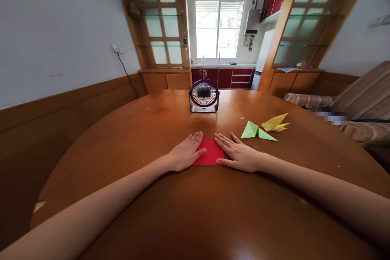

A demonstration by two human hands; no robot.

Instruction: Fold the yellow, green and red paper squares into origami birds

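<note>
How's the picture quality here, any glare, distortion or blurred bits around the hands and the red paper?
Head view: strong wide-angle bending curves the table edge and door frames; the window is blown out white; soft glare sits on the near tabletop; a pixelated patch lies by the sofa; left hand, right hand and red paper are sharp.

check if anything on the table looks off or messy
Nothing stands out. Both hands, left hand and right hand, lie flat on the red paper. The green and yellow folded papers lie tidy, and the small fan stands upright.
</note>
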